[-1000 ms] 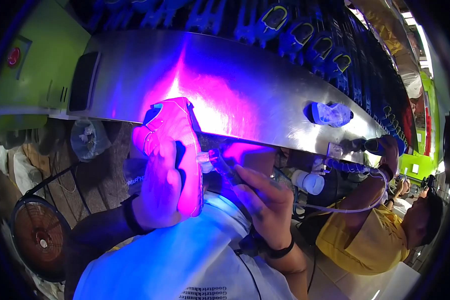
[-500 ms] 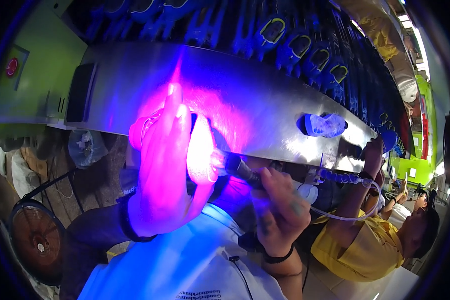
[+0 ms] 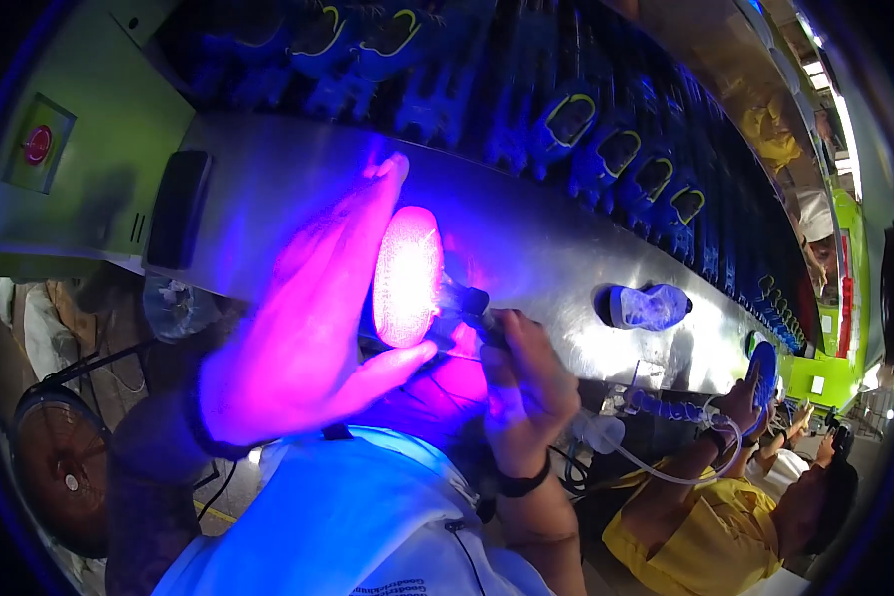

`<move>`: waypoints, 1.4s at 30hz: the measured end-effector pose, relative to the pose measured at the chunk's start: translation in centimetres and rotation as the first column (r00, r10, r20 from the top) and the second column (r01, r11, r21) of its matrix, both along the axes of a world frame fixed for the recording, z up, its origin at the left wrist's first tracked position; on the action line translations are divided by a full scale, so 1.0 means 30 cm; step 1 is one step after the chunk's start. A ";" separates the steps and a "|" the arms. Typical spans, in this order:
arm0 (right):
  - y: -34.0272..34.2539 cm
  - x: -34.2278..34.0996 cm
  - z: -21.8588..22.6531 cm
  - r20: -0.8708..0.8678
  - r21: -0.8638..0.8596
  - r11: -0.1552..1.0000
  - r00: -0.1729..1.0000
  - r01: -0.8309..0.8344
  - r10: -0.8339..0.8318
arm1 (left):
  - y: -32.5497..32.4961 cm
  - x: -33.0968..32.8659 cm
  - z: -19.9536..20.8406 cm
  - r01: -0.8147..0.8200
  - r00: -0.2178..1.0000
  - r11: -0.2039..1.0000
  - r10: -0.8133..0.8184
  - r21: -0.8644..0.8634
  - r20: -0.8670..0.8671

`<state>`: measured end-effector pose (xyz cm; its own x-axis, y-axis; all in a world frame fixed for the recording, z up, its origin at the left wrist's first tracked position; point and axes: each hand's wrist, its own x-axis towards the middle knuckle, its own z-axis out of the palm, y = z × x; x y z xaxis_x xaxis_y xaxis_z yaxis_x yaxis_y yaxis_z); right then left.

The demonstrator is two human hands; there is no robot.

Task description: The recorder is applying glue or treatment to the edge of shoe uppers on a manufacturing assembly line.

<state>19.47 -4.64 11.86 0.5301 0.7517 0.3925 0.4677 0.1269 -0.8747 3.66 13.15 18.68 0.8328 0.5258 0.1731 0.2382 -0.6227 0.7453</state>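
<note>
Under bright violet light, my left hand (image 3: 313,298) cradles an oval, mesh-textured shoe part (image 3: 407,278), its fingers stretched along the far side and its thumb below. Glare washes out much of the part's surface, so I cannot tell exactly which part of a shoe it is. A short, dark-handled brush (image 3: 473,298) is gripped in my right hand (image 3: 531,387). Its bristle end is at the right edge of the shoe part; glare hides whether they touch. Both hands are above the near edge of a metal ledge (image 3: 526,238).
A pale shoe sole (image 3: 650,307) lies on the ledge to the right. Behind run racks of blue shoes (image 3: 571,121) with yellow-green collars. A co-worker in a yellow shirt (image 3: 700,526) holds a blue sole (image 3: 762,374). A clear hose (image 3: 680,479) hangs between us; a fan (image 3: 65,477) stands left.
The shoe part has turned, showing a broader oval face. My left fingers have tilted rightward, and the right hand with the brush has shifted slightly left. The co-worker's blue sole is now raised upright.
</note>
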 end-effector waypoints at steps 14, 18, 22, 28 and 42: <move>0.027 -0.015 0.151 -0.227 -0.103 0.992 0.973 -0.075 0.050 | -0.031 -0.253 -0.242 0.292 0.940 0.824 -0.342 -0.486 -0.016; 0.039 -0.008 0.177 -0.189 -0.196 0.979 0.982 -0.052 0.015 | -0.032 -0.276 -0.204 0.410 0.912 0.911 -0.409 -0.038 0.024; 0.017 -0.021 0.172 -0.184 -0.235 0.967 0.982 -0.094 0.050 | -0.004 -0.285 -0.191 0.309 0.921 0.890 -0.368 -0.335 -0.130; -0.012 -0.025 0.140 -0.215 -0.237 0.958 0.970 -0.162 0.111 | 0.006 -0.294 -0.168 0.231 0.948 0.887 -0.297 -0.400 -0.111; -0.119 -0.156 0.036 -0.049 -0.181 0.983 0.998 -0.040 0.032 | 0.002 -0.279 -0.159 0.050 0.999 0.689 -0.019 -0.723 0.051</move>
<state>14.80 -8.21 12.95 0.5156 0.8272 0.2234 0.4246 -0.0202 -0.9051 -4.69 13.22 13.92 0.8541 0.4722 -0.2182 0.1906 0.1063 0.9759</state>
